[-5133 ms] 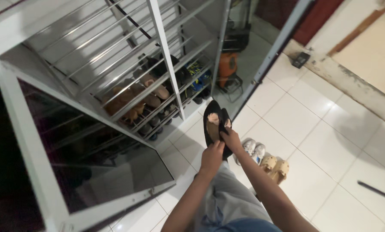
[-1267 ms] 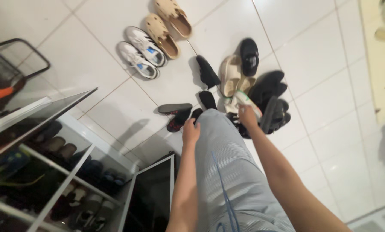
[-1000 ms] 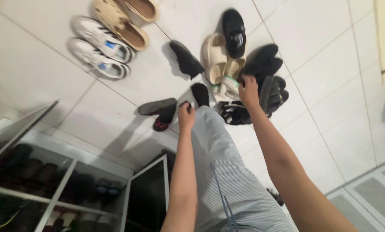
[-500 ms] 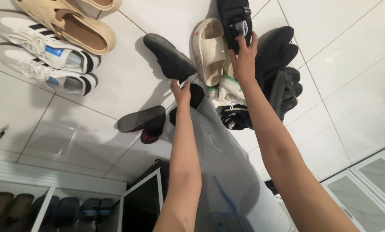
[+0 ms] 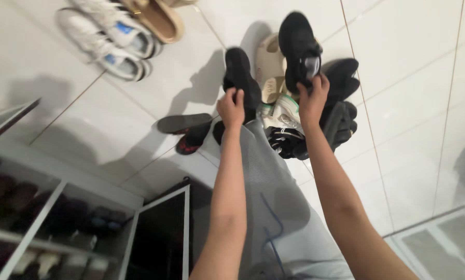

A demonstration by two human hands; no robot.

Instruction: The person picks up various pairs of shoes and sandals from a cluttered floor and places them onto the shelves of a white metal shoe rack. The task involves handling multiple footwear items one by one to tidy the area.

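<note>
My left hand [image 5: 231,108] grips one black shoe [image 5: 239,74] by its heel and holds it above the floor. My right hand [image 5: 313,98] grips a second black shoe [image 5: 299,46] by its heel, also raised. Both shoes hang over a heap of footwear on the white tiles: cream slides [image 5: 270,67], a white sneaker with green trim [image 5: 285,115] and several black shoes [image 5: 342,103]. My leg in light striped trousers [image 5: 274,197] runs down between my arms.
A pair of white sneakers with black stripes [image 5: 108,39] and tan clogs [image 5: 160,18] lie at the upper left. A black shoe with a red sole [image 5: 188,129] lies left of my leg. A metal shoe rack [image 5: 40,218] with an open glass door [image 5: 160,238] fills the lower left.
Both hands have closed on the two black shoes and lifted them off the floor pile. Seconds ago I stood at the rack with a pair of dark sandals; the view swung to the floor.
</note>
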